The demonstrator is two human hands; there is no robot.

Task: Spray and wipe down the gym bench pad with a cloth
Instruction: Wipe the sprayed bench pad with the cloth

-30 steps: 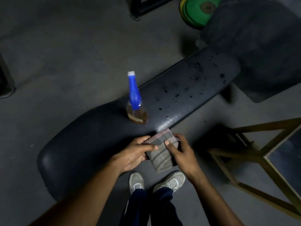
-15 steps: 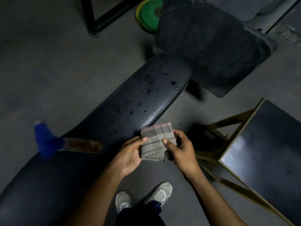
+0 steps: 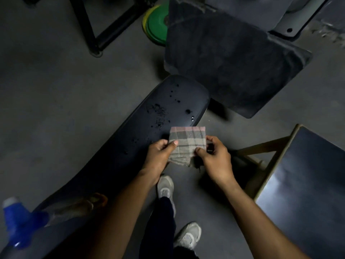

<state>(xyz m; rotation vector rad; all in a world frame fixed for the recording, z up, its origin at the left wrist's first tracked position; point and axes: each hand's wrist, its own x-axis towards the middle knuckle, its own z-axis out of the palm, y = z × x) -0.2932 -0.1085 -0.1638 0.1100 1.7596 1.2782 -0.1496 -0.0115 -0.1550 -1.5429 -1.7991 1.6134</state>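
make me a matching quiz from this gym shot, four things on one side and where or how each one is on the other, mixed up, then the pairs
Things:
1. cloth
2. spray bottle
3. green weight plate
4. bench pad

Places or states:
A. on the floor at the top of the view
B. dotted with spray droplets near its far end
C. folded, held between the left hand and right hand
D. on the pad at the lower left, blurred

Pairs: 1-C, 2-D, 3-A, 4-B
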